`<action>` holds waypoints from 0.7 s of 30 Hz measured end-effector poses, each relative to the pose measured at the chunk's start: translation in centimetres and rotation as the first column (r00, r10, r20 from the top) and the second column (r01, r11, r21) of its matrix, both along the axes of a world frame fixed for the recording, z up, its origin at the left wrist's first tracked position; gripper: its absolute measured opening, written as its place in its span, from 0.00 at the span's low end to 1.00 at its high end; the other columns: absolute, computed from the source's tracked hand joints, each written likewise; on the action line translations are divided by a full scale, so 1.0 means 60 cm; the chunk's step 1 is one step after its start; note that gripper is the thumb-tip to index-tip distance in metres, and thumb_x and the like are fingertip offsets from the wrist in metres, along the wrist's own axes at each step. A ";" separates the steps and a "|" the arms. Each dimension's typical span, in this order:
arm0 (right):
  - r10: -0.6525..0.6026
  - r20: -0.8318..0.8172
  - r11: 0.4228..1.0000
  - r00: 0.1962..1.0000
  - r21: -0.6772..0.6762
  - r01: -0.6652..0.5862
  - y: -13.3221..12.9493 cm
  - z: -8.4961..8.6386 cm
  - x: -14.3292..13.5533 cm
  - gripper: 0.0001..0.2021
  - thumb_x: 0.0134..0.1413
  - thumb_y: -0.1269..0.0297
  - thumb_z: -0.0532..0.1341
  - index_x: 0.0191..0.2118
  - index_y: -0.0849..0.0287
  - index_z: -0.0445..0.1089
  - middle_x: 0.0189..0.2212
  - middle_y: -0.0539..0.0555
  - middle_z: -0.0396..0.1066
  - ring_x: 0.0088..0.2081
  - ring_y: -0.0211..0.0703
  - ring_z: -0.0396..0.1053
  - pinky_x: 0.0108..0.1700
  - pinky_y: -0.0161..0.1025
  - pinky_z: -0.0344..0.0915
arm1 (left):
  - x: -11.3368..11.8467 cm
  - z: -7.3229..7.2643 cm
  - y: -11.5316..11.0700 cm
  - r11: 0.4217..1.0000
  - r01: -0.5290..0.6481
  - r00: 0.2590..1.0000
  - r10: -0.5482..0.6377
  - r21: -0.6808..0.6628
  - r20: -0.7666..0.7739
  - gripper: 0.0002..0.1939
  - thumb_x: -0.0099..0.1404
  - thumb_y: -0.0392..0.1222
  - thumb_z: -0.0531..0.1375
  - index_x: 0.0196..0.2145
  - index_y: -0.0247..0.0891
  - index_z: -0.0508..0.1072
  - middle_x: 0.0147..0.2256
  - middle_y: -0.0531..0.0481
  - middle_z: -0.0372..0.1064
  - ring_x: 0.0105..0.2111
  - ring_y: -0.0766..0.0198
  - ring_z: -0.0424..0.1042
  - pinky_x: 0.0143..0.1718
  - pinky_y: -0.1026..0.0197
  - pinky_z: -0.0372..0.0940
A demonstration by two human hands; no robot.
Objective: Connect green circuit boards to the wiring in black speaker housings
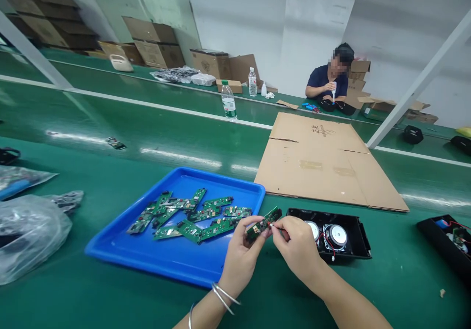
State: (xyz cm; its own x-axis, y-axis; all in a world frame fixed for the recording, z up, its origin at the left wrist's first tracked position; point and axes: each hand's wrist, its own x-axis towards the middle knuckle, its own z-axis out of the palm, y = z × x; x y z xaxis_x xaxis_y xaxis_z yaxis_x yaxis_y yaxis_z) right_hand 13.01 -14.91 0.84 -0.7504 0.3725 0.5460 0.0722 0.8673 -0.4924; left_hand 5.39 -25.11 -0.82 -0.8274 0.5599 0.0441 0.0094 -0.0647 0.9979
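My left hand [243, 250] grips a green circuit board [262, 225] by its edges, tilted, above the right rim of a blue tray [154, 266]. The fingers of my right hand [296, 240] are pinched together at the board's near side, on what looks like a small white plug [271, 225]. Part of that plug is hidden by the fingertips. In the tray lie several more green circuit boards [189, 231], some overlapping. Just behind my right hand sits a black speaker housing [355, 221], with round speakers [335, 237] and thin red wires inside; the hand covers part of it.
A flattened cardboard sheet [312, 162] lies beyond the housing. Another black housing [441, 240] stands at right, plastic bags [33, 235] at left. One loose board [116, 143] and a water bottle [228, 103] are farther back. Across the bench, a co-worker [327, 81] holds a white bottle.
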 end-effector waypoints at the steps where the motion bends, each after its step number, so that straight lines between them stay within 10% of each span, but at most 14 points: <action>1: -0.001 -0.003 1.000 1.000 0.007 0.001 0.000 0.000 0.000 0.12 0.56 0.67 0.51 0.24 0.57 0.65 0.17 0.49 0.64 0.20 0.36 0.61 0.24 0.34 0.57 | 0.000 -0.001 0.000 1.000 0.010 1.000 -0.010 0.007 0.007 0.10 0.53 0.44 0.61 0.34 0.42 0.66 0.32 0.53 0.68 0.33 0.60 0.72 0.37 0.59 0.68; 12: -0.015 -0.088 0.984 0.996 0.175 0.030 -0.007 -0.013 -0.004 0.12 0.57 0.72 0.49 0.24 0.58 0.62 0.20 0.52 0.67 0.23 0.40 0.64 0.26 0.36 0.58 | 0.008 -0.012 -0.003 0.999 -0.020 0.999 0.020 0.025 0.027 0.13 0.53 0.49 0.62 0.34 0.41 0.66 0.34 0.50 0.70 0.37 0.57 0.71 0.38 0.57 0.67; 21: -0.026 -0.193 0.942 0.981 0.323 0.089 -0.014 -0.020 -0.011 0.17 0.61 0.73 0.47 0.21 0.58 0.60 0.16 0.49 0.60 0.20 0.37 0.57 0.24 0.36 0.53 | 0.007 -0.013 0.000 0.956 -0.034 0.927 -0.080 0.292 0.367 0.17 0.47 0.52 0.66 0.30 0.40 0.67 0.30 0.53 0.72 0.38 0.57 0.74 0.41 0.53 0.70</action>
State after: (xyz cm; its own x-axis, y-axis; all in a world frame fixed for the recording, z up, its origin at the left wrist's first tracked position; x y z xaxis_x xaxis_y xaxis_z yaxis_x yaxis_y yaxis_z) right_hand 12.37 -15.74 -0.35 -0.6086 0.1887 0.7707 0.0626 0.9797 -0.1904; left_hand 5.81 -25.13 -1.58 -0.8020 0.5886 -0.1016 -0.3627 -0.3447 0.8658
